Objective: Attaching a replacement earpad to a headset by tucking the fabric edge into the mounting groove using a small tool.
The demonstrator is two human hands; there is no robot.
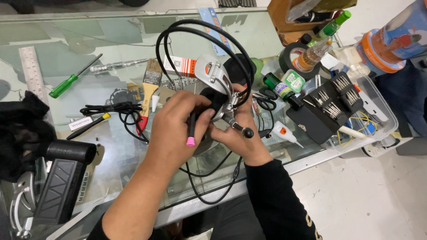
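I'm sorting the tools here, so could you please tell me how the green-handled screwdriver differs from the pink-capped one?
The green-handled screwdriver lies untouched on the glass table; the pink-capped screwdriver is gripped upright in the left hand, at the headset the right hand steadies. The first handle is translucent green, the second black. Both are slim.

Left of the left hand (178,118), bare glass table (58,62) lies open between the green screwdriver (71,79) and the steel ruler (32,69). A coiled black cable (120,111) and paintbrush (149,91) crowd the nearer path. Right of the right hand (240,133), bottles (284,84), a bit set case (331,104) and a glue tube (284,132) block the way.
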